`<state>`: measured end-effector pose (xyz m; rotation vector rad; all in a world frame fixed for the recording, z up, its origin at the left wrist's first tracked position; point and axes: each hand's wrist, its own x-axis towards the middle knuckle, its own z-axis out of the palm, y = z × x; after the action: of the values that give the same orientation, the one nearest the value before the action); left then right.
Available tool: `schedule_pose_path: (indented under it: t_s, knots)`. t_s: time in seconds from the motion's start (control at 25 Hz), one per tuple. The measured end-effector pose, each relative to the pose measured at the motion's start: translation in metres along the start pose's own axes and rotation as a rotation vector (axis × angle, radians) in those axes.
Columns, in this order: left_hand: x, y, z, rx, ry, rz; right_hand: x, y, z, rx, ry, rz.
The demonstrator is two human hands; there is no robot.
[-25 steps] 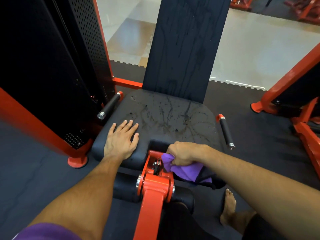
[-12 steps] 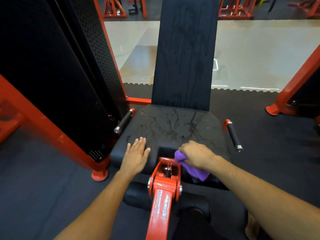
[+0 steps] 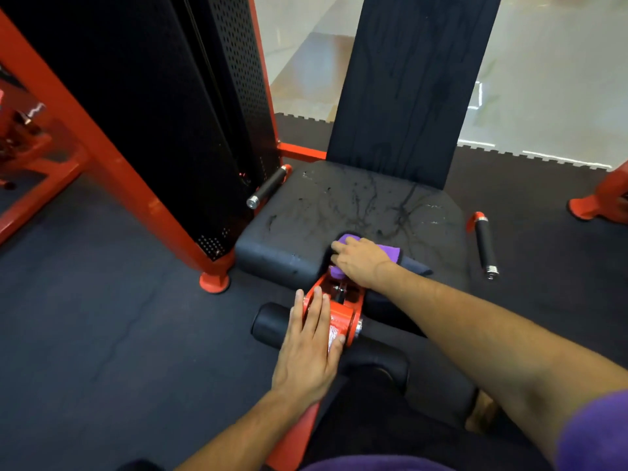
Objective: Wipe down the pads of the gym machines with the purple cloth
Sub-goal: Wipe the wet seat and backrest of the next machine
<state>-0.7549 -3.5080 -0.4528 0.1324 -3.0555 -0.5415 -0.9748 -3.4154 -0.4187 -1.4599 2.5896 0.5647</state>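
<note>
wet-streaked black seat pad [image 3: 323,212], purple cloth [image 3: 387,250] on its front edge, dark rubber floor [image 3: 102,317]

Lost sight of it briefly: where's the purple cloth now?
Head view, centre: the purple cloth lies under the right hand on the seat pad's front notch, just above the red arm.

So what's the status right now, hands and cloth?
Right hand presses cloth on seat pad, front notch. Left hand flat on red arm. Seat streaked wet.

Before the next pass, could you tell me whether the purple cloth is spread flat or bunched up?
Bunched: the purple cloth shows only as small lumps around the right hand pressing it.
</note>
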Motion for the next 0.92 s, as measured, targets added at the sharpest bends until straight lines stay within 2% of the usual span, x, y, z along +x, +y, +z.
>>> schedule_pose_path:
  t_s: [0.2, 0.28, 0.4, 0.48, 0.6, 0.72, 0.84, 0.92]
  knots:
    - [-0.001, 0.003, -0.001, -0.002, -0.034, -0.005, 0.003, 0.023, -0.031, 0.177, -0.305, 0.229]
    - [-0.001, 0.003, -0.001, 0.001, -0.032, -0.012, 0.006, 0.034, -0.034, 0.253, -0.263, 0.229]
    - [-0.002, 0.003, -0.001, -0.007, -0.049, -0.010, 0.014, 0.020, -0.020, 0.431, -0.007, 0.224]
    - [-0.002, 0.003, -0.002, -0.018, -0.056, -0.018, 0.016, 0.005, -0.004, 0.372, 0.046, 0.231]
    - [0.000, 0.001, -0.001, -0.021, -0.056, -0.016, 0.015, -0.004, 0.000, 0.089, -0.007, 0.230]
    - [-0.001, 0.001, 0.000, -0.021, -0.047, -0.020, 0.019, -0.009, -0.012, -0.014, -0.217, 0.219]
    - [0.000, 0.002, 0.000, -0.044, -0.044, -0.015, 0.019, 0.011, -0.029, 0.169, -0.310, 0.291]
    - [0.000, 0.001, 0.000, -0.063, -0.036, -0.016, 0.013, 0.026, -0.032, 0.421, -0.213, 0.436]
